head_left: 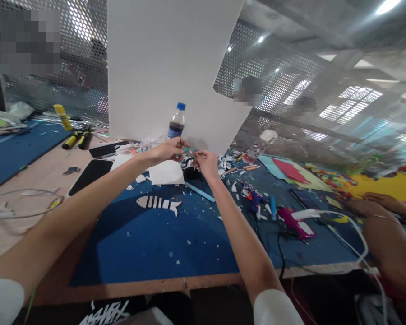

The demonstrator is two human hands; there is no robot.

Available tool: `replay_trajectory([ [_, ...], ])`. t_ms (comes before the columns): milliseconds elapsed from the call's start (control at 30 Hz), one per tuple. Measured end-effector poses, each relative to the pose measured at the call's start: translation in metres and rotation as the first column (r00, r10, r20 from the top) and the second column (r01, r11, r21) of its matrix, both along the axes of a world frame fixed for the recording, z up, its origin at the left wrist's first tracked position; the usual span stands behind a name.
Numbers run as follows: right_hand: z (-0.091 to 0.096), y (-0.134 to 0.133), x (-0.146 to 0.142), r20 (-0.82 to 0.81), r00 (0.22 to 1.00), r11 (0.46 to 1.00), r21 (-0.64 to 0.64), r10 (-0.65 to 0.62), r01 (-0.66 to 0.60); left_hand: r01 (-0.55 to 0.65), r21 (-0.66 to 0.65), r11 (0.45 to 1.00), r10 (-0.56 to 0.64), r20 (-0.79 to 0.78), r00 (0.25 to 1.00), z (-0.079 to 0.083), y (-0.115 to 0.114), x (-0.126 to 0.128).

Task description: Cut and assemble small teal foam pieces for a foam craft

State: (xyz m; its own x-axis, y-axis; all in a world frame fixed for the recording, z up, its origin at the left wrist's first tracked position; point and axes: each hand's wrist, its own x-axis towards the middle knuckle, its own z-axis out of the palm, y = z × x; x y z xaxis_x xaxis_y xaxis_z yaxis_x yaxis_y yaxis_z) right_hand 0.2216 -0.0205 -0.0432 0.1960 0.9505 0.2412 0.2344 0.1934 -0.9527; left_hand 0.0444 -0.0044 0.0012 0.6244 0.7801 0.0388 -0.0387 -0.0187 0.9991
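Note:
Both my arms reach out over a blue cutting mat [149, 243]. My left hand [169, 149] and my right hand [205, 162] meet at the far side of the mat, fingers pinched together on a small thin item between them that I cannot make out. Just below the hands lie a white paper sheet [165, 174] and a dark tape roll [190, 170]. A white paper fish skeleton [159, 204] lies on the mat nearer to me. A light blue stick [199, 192] lies beside it.
A cola bottle [176, 121] stands before a big white board [169, 67]. Two dark phones [89, 175] lie left. Glue guns [296, 221], cables and paper scraps crowd the right, where another person's arms [382, 225] rest. Coloured paper [291, 171] lies beyond.

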Motion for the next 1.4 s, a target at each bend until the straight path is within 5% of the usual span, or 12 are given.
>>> replay_trajectory([
  [200, -0.003, -0.003, -0.012, -0.045, 0.982, 0.981, -0.048, 0.185, -0.187, 0.002, 0.113, 0.994, -0.003, 0.012, 1.0, -0.008, 0.009, 0.001],
  [533, -0.001, -0.006, -0.011, -0.293, 0.861, 0.876, -0.124, 0.416, -0.465, -0.017, 0.139, 0.99, 0.018, -0.001, 1.0, -0.015, 0.018, -0.002],
  [833, -0.001, -0.007, -0.007, -0.455, 0.763, 0.794, -0.174, 0.46, -0.583, -0.066, 0.154, 0.986, 0.078, -0.077, 0.994, -0.02, 0.022, 0.0],
  [1133, 0.003, -0.001, -0.001, -0.642, 0.674, 0.807, -0.143, 0.365, -0.574, -0.055, 0.296, 0.954, 0.082, -0.079, 0.994, -0.038, 0.017, 0.013],
  [1400, 0.004, 0.0, 0.001, -0.739, 0.588, 0.777, -0.141, 0.33, -0.614, -0.006, 0.565, 0.825, 0.114, -0.156, 0.981, -0.042, 0.015, 0.015],
])
